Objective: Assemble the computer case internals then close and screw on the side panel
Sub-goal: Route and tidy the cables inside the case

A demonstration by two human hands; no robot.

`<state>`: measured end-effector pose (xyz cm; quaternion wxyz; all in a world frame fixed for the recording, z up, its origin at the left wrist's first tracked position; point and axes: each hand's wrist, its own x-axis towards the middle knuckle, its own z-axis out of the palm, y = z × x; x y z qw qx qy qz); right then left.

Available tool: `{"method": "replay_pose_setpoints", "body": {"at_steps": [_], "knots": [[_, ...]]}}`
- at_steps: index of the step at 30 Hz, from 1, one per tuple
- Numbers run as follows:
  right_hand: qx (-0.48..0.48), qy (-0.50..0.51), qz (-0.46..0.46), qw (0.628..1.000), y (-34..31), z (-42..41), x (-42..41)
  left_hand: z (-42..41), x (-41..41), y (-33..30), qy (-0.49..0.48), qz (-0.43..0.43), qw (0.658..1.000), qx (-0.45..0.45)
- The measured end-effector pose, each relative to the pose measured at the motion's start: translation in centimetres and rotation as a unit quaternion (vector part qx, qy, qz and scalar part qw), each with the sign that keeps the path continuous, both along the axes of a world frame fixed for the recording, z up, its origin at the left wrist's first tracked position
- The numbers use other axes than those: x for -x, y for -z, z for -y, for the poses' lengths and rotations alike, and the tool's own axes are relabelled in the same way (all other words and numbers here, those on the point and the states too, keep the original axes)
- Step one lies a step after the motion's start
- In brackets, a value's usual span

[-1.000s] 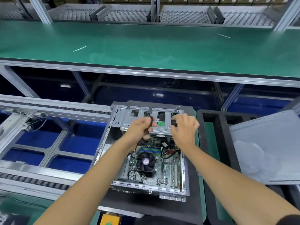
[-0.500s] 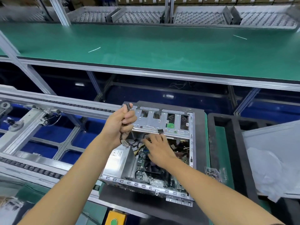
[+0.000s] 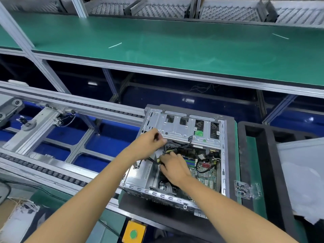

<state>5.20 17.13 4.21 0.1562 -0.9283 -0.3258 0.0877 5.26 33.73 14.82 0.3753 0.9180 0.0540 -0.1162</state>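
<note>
An open metal computer case (image 3: 222, 155) lies on its side on a dark mat, its drive cage (image 3: 178, 127) at the far end and the green motherboard (image 3: 205, 171) exposed. My left hand (image 3: 149, 142) grips a bundle of black cables (image 3: 177, 146) at the case's left wall, beside the drive cage. My right hand (image 3: 173, 167) is inside the case over the power supply (image 3: 140, 174) side, fingers curled on yellow and black wires (image 3: 158, 160). The grey side panel (image 3: 301, 155) leans at the right, off the case.
A clear bag of screws (image 3: 242, 189) lies on the green strip right of the case. A black foam tray (image 3: 261, 137) holds the panel and white plastic wrap (image 3: 305, 186). Conveyor rails (image 3: 52, 171) run on the left; a yellow button box (image 3: 134, 233) sits near me.
My left hand has dropped from above the drive cage to the case's left wall, still holding cables. My right hand has moved left, deeper into the case, onto the wires.
</note>
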Motion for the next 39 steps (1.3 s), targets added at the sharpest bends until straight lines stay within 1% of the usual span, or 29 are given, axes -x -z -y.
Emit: {"method": "replay_pose_setpoints", "body": {"at_steps": [1,2,6,10,12,14,17,18,20,21,22,23,24,25,26,27,28,29,31,33,34,36,38,39], "knots": [[-0.001,0.005,-0.003,1.0,0.2,0.0,0.3,0.7,-0.2,0.7,0.021,-0.001,0.998,-0.052],[0.001,0.014,-0.003,1.0,0.2,0.0,0.6,1.6,-0.5,1.3,0.032,-0.004,0.996,-0.078],[0.037,0.056,0.005,0.998,0.0,0.0,0.8,5.5,-2.0,3.9,0.032,-0.018,0.997,-0.068],[0.075,0.089,-0.037,0.992,0.2,0.8,0.7,7.9,-2.8,5.1,0.127,0.012,0.986,-0.107],[0.102,0.074,-0.029,0.992,0.2,1.2,0.8,8.3,-3.4,5.3,0.173,0.013,0.976,-0.133],[0.108,0.055,-0.016,0.992,0.1,1.5,1.0,8.9,-3.8,5.4,0.211,0.02,0.963,-0.168],[0.102,0.061,-0.024,0.993,-0.4,1.3,1.4,10.3,-3.9,5.7,0.207,0.043,0.958,-0.194],[0.125,0.057,-0.024,0.99,-0.4,1.3,1.5,10.9,-3.9,5.9,0.197,0.051,0.96,-0.193],[0.214,0.045,-0.028,0.975,-0.4,1.3,1.4,12.2,-3.8,6.2,0.171,0.069,0.967,-0.178],[0.239,0.04,-0.032,0.97,-0.4,1.4,1.3,12.8,-3.7,6.3,0.163,0.077,0.968,-0.175],[0.235,0.032,-0.034,0.971,-0.4,1.5,1.4,13.2,-3.7,6.4,0.161,0.084,0.968,-0.175],[0.199,0.025,-0.039,0.979,-0.4,1.8,1.4,13.4,-3.7,6.5,0.163,0.088,0.967,-0.173],[0.129,0.035,-0.066,0.989,-0.4,2.3,1.5,13.3,-3.6,6.7,0.169,0.089,0.968,-0.165],[0.039,0.065,-0.118,0.99,-0.5,2.9,1.6,13.0,-3.6,6.9,0.18,0.086,0.968,-0.152],[-0.051,0.106,-0.183,0.976,-0.6,3.6,1.8,12.6,-3.6,7.2,0.197,0.081,0.967,-0.137],[-0.127,0.148,-0.248,0.949,-0.6,4.4,2.0,12.1,-3.5,7.3,0.216,0.074,0.966,-0.121],[-0.192,0.198,-0.303,0.912,-0.7,5.2,2.1,11.7,-3.4,7.5,0.228,0.066,0.966,-0.105],[-0.245,0.254,-0.338,0.873,-0.8,5.9,2.3,11.4,-3.3,7.6,0.227,0.062,0.968,-0.09],[-0.329,0.373,-0.37,0.785,-0.7,7.0,2.5,11.0,-3.2,7.9,0.192,0.066,0.977,-0.073],[-0.412,0.477,-0.384,0.675,-0.5,7.8,2.5,10.6,-3.3,8.3,0.152,0.065,0.984,-0.061],[-0.45,0.51,-0.386,0.623,-0.3,8.1,2.4,10.6,-3.4,8.6,0.142,0.056,0.988,-0.033],[-0.509,0.545,-0.4,0.533,0.0,8.2,2.1,11.0,-3.2,9.0,0.153,0.024,0.985,0.081],[-0.578,0.553,-0.405,0.444,0.0,7.6,1.9,12.0,-2.6,9.4,0.165,-0.028,0.967,0.194],[-0.611,0.553,-0.395,0.406,0.0,7.3,1.7,12.5,-2.4,9.6,0.158,-0.055,0.96,0.225]]}}
